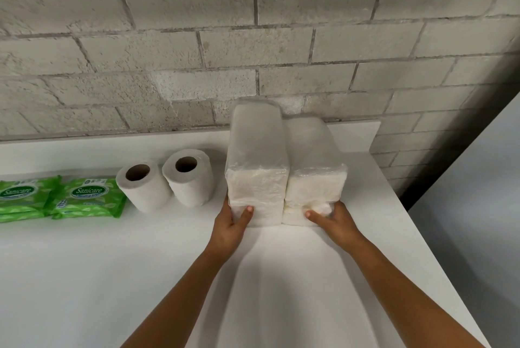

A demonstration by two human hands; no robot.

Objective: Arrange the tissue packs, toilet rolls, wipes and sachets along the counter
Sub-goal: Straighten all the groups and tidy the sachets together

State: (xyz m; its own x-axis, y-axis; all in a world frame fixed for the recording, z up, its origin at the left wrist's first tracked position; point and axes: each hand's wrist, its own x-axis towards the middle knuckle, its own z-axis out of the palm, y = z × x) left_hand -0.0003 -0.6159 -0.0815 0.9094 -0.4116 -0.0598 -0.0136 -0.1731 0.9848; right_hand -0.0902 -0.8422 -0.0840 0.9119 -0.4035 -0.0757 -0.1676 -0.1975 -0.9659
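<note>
White bench against grey block wall, two toilet rolls and green wipes packs far left, left hand and right hand fingers gripping two wrapped tissue packs side by side.

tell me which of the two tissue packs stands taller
The left tissue pack, the one the left hand grips; its top rises above the right tissue pack pressed against it, which the right hand holds.
</note>
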